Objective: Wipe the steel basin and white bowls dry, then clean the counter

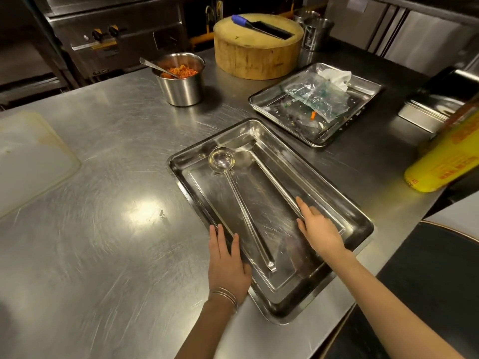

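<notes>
Seen from the head camera, a steel basin (344, 216), a shallow rectangular tray, sits on the scratched steel bench (103, 177) with a ladle (223, 161) lying inside it. Left hand (228, 265) rests flat on the basin's near left rim, fingers (220, 237) spread and holding nothing, while right hand (320, 230) lies inside on a second long utensil handle (274, 177), fingers loosely extended. Farther back stand a pot of red food (181, 81), a round wooden chopping block (258, 47) and another tray (315, 102).

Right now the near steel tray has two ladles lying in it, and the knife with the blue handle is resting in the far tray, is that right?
Not quite. The head view shows the knife with the blue handle lying on the round wooden chopping block, not in the far tray. The near steel tray does hold the two ladles.
</notes>
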Motion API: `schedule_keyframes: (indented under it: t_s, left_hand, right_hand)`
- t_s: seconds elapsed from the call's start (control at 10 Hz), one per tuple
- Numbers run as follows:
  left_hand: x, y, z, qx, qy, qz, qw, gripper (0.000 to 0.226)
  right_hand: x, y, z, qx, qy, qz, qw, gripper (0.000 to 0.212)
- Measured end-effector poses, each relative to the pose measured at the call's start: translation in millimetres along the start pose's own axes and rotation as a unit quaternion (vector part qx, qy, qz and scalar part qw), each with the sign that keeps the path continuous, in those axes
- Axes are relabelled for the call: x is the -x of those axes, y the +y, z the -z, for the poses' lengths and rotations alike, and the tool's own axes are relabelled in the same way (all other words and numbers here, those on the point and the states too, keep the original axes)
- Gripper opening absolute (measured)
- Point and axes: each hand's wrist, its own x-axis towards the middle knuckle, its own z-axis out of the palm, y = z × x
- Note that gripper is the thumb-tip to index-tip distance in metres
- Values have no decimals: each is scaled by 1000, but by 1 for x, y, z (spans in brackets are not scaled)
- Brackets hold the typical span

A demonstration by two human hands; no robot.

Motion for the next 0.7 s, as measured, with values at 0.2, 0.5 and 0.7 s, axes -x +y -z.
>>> schedule_keyframes:
  t_s: [0.2, 0.5, 0.7]
  left_hand:
    - [0, 3, 1, 42, -2, 5, 999, 68]
    - [1, -5, 26, 60, -32, -4, 998, 74]
    - [18, -16, 82, 23, -14, -55, 998, 59]
  right_hand:
    - [-8, 10, 3, -31, -5, -5, 999, 56]
    - [8, 6, 32, 133, -45, 38, 989, 64]
    - [63, 3, 68, 127, 54, 108, 985, 59]
